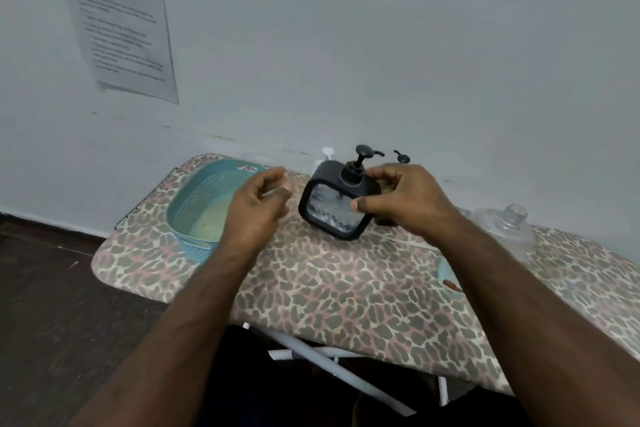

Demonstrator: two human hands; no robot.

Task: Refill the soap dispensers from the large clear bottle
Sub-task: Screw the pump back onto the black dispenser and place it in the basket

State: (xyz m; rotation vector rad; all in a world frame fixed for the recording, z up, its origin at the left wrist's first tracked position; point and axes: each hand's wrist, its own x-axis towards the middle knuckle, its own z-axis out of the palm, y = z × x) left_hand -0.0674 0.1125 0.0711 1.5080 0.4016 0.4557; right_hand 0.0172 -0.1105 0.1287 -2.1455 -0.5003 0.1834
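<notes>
A black square soap dispenser (pixel 329 211) with a clear window and a black pump stands tilted on the leopard-print board (pixel 346 288). My right hand (pixel 412 204) grips it, thumb on its front face and fingers over its top right corner. My left hand (pixel 256 208) hovers just left of it with fingers curled and apart, holding nothing. The large clear bottle (pixel 509 229) stands uncapped at the right, by the wall. The black pump of a second dispenser (pixel 401 158) shows behind my right hand, its body hidden.
A light blue perforated basket (pixel 194 204) sits at the board's left end. A white pump top (pixel 327 151) stands against the wall behind the dispenser. A small blue object (pixel 448 276) lies beside my right forearm. A printed sheet (pixel 117 17) hangs on the wall.
</notes>
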